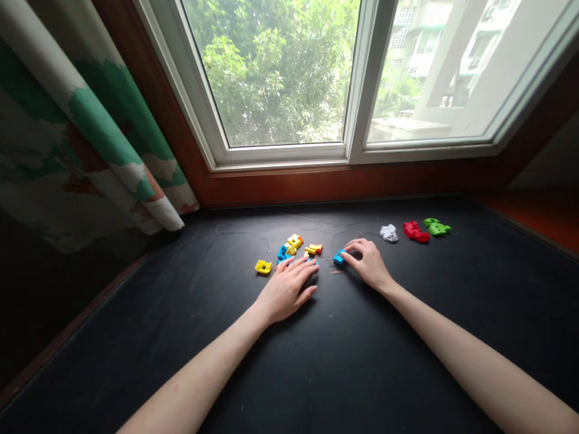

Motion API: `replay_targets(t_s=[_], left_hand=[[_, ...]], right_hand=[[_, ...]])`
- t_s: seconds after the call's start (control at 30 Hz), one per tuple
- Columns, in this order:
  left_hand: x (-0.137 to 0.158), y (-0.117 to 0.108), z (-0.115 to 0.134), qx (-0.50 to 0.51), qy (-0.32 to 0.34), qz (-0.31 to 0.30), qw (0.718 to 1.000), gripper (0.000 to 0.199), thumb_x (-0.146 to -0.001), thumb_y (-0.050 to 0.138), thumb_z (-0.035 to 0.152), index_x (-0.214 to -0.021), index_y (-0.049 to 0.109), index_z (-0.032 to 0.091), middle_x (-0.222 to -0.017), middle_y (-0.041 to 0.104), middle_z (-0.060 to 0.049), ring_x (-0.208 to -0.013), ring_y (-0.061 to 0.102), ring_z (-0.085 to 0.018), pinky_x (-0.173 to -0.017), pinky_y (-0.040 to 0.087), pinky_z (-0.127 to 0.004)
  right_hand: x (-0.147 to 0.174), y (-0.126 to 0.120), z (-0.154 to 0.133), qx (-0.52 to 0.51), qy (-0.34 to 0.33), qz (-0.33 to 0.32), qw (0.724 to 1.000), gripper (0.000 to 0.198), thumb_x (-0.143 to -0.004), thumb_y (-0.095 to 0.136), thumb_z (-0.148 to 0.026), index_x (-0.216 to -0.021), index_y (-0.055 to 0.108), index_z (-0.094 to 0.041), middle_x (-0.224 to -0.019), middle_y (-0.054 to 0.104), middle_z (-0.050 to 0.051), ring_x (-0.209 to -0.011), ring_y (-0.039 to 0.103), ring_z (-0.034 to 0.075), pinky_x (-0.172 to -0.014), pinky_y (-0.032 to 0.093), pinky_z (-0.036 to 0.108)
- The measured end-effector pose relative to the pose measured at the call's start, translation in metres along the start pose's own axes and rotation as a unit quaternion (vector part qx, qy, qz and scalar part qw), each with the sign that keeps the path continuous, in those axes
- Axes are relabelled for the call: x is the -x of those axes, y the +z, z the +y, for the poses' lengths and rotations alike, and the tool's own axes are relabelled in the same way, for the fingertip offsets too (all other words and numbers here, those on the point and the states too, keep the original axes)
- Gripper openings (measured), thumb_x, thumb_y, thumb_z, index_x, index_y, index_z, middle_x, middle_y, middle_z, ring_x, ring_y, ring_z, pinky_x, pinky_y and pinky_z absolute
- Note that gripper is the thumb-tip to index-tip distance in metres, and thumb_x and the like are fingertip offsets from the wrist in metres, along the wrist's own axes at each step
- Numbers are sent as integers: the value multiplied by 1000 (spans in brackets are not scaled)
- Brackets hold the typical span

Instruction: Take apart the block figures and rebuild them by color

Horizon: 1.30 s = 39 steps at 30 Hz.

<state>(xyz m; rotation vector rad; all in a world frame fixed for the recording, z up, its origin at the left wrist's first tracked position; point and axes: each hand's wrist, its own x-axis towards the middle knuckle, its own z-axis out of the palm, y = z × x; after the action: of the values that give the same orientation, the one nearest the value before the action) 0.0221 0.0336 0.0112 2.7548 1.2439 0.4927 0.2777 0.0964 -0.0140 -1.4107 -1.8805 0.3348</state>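
Note:
On the black tabletop, my left hand (289,288) lies over the near side of a loose group of small plastic pieces, fingers stretched out and partly covering some of them. Around its fingertips are a blue piece (283,253), a yellow and orange piece (295,240) and a yellow and red piece (313,249). A separate yellow piece (263,267) sits to the left. My right hand (368,263) pinches a small blue plastic piece (338,257) between thumb and fingers, at table level. What lies under the left palm is hidden.
Farther right on the black table (289,374) are small clusters of white pieces (388,233), red pieces (415,232) and green pieces (436,227). A window (280,154) stands behind the table. A patterned curtain (108,132) hangs at the left.

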Motion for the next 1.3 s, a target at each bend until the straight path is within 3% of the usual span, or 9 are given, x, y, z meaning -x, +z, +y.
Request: replay_targets(t_s=[0.3,0.37,0.53,0.63,0.83,0.93,1.1,1.3], left_hand=[[1,4,-4,-21,-41,76,996,29,-98,45,27,-122,57,20,-130,64,-9,-130,52,-24,-113,35,-46],[1,3,-5,-24,-49,87,995,26,-97,46,25,-119,58,19,-127,65,-9,-127,54,-25,-111,37,-47],[0,2,-6,-20,-54,112,992,23,-96,46,21,-116,57,19,-121,66,-9,-123,57,-26,-108,41,-48],[-1,2,-8,-11,-63,137,988,22,-95,45,19,-113,58,20,-117,68,-8,-119,59,-25,-108,42,-47],[0,3,-21,-32,-163,202,965,31,-90,51,21,-120,56,17,-132,59,-14,-126,53,-30,-108,42,-49],[1,5,-27,-37,-205,192,959,39,-87,48,16,-126,54,13,-135,56,-17,-129,51,-30,-108,41,-49],[1,10,-31,-45,-210,156,964,39,-88,44,16,-125,55,13,-135,58,-18,-129,52,-30,-111,36,-52],[2,8,-29,-33,-202,166,965,30,-90,48,21,-119,56,19,-118,68,-11,-110,62,-27,-109,36,-54]], right_hand=[[5,1,-7,57,-14,-22,998,25,-84,61,-42,-71,59,-22,-102,66,7,-102,55,28,-85,38,41],[4,0,-8,60,-19,-32,998,23,-86,59,-42,-76,59,-22,-100,66,7,-99,56,28,-84,38,41],[6,-3,-16,57,-71,-62,994,23,-87,55,-31,-108,61,-23,-109,66,8,-103,57,28,-86,38,41],[8,-5,-20,72,-96,-79,990,21,-84,56,-24,-104,63,-24,-109,67,7,-104,56,27,-88,37,40],[8,-6,-21,70,-96,-89,989,13,-87,56,-24,-98,63,-23,-103,68,6,-100,57,25,-86,35,39],[8,-5,-21,71,-97,-89,989,13,-87,57,-24,-98,63,-23,-104,68,6,-101,57,25,-86,35,38],[8,-5,-20,71,-106,-87,988,18,-86,57,-24,-103,62,-24,-107,67,6,-102,57,25,-87,36,39],[9,-5,-21,70,-105,-88,988,20,-87,54,-24,-105,62,-24,-108,67,7,-104,57,26,-87,37,39]])
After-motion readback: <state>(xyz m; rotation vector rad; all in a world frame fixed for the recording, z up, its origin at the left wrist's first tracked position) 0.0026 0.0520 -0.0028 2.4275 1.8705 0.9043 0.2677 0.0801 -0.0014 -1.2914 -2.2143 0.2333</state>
